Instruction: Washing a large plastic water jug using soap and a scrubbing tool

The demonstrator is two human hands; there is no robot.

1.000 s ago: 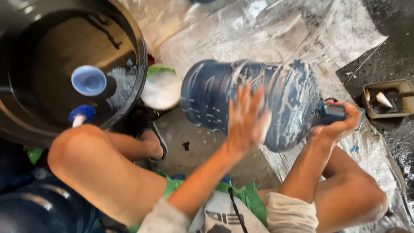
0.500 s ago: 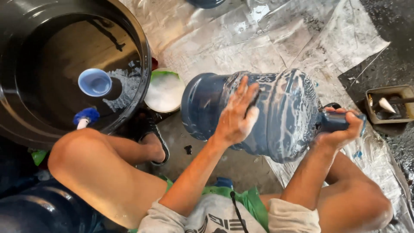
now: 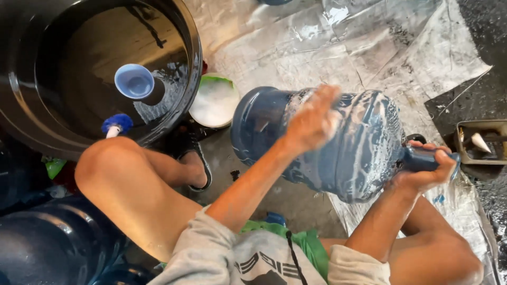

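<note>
- Lying on its side above the wet plastic sheet (image 3: 296, 58), the soapy blue water jug (image 3: 364, 153) runs its long axis left to right, base toward the black tub (image 3: 185, 68), neck toward the right hand (image 3: 422, 177);
- right hand fingers curl shut around the neck;
- left hand (image 3: 314, 119), blurred, rests flat and spread on the jug's upper wall, nearer the base;
- beyond the base sits a white bowl (image 3: 214, 103).

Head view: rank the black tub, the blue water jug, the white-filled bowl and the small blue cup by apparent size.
1. black tub
2. blue water jug, though it sits nearer the camera
3. white-filled bowl
4. small blue cup
</note>
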